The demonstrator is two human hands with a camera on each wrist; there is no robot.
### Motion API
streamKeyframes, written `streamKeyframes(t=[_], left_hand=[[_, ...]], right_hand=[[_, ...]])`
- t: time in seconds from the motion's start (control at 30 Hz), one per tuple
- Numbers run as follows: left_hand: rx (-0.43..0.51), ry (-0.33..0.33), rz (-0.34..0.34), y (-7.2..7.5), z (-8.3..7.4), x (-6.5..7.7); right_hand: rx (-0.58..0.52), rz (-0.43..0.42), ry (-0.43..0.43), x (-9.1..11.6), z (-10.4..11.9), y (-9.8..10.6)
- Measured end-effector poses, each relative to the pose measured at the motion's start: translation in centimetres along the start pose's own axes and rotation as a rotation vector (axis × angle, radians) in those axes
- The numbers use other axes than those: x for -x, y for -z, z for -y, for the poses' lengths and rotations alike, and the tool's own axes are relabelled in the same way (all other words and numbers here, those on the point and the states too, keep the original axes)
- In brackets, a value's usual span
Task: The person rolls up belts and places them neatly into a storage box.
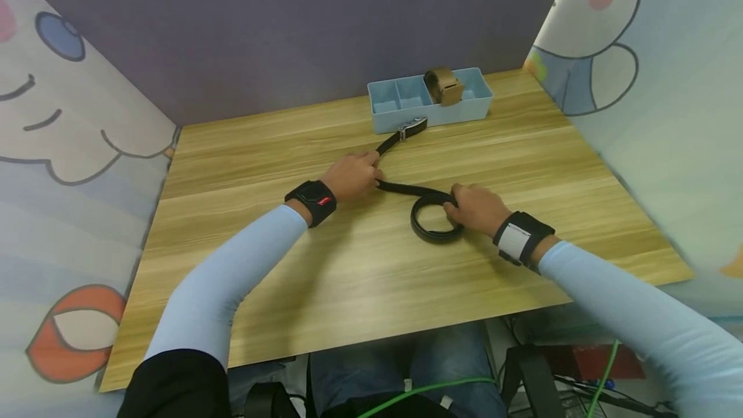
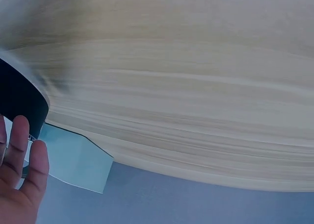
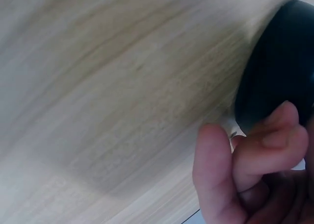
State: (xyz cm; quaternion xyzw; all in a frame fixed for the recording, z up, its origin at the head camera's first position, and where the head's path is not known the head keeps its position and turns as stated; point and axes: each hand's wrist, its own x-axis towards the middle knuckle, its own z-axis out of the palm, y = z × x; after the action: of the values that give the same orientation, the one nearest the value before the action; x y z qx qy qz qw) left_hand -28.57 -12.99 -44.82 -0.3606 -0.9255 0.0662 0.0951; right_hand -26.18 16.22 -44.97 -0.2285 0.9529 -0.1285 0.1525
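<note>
A black belt [image 1: 406, 188] lies across the middle of the table, with its right part wound into a loose coil. My left hand [image 1: 352, 176] holds the strap partway along, and the silver buckle [image 1: 413, 126] sticks out beyond it, close to the tray's front. At the coil's right side, my right hand [image 1: 480, 207] grips it between thumb and fingers. Seen from the left wrist, the dark strap [image 2: 22, 101] passes behind raised fingers. The right wrist view has curled fingers [image 3: 265, 155] against the black coil [image 3: 279, 72].
A light-blue divided tray [image 1: 386, 122] stands at the table's back edge. In it sits a brown rolled belt [image 1: 449, 89]. The wooden table [image 1: 232, 166] meets a grey panel behind and printed walls at both sides. Green cable [image 1: 429, 389] hangs below the front edge.
</note>
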Motion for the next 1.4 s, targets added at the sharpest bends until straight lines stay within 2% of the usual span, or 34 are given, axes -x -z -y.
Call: streamKeyframes(t=[0.13,0.23,0.37,0.47,0.63,0.83,1.0,1.13,1.4], left_hand=[[0.010,0.002,0.021,0.4,0.2,0.6],[0.038,0.027,0.039,1.0,0.6,1.3],[0.039,0.054,0.054,1.1,1.1,2.5],[0.018,0.043,0.067,1.1,1.1,3.2],[0.021,0.032,0.105,1.6,-0.1,4.1],[0.087,0.007,0.140,2.1,-1.9,4.9],[0.069,0.016,0.119,2.2,-2.4,5.2],[0.055,0.039,0.134,2.3,-2.4,5.0],[0.120,0.111,0.162,2.2,-1.9,4.1]], right_hand=[[-0.003,-0.014,0.009,0.0,-0.3,0.1],[-0.023,-0.018,0.008,0.0,-0.8,0.2],[-0.043,-0.024,-0.005,0.0,-1.6,0.3],[-0.044,-0.036,-0.003,0.1,-1.8,0.4],[-0.041,-0.058,0.008,0.1,-1.7,0.3],[-0.059,-0.054,-0.004,-0.2,-1.8,0.2],[-0.060,-0.047,-0.010,-0.6,-2.0,0.3],[-0.058,-0.045,-0.013,-0.9,-1.9,0.4],[-0.049,-0.044,-0.028,-1.3,-1.9,1.0]])
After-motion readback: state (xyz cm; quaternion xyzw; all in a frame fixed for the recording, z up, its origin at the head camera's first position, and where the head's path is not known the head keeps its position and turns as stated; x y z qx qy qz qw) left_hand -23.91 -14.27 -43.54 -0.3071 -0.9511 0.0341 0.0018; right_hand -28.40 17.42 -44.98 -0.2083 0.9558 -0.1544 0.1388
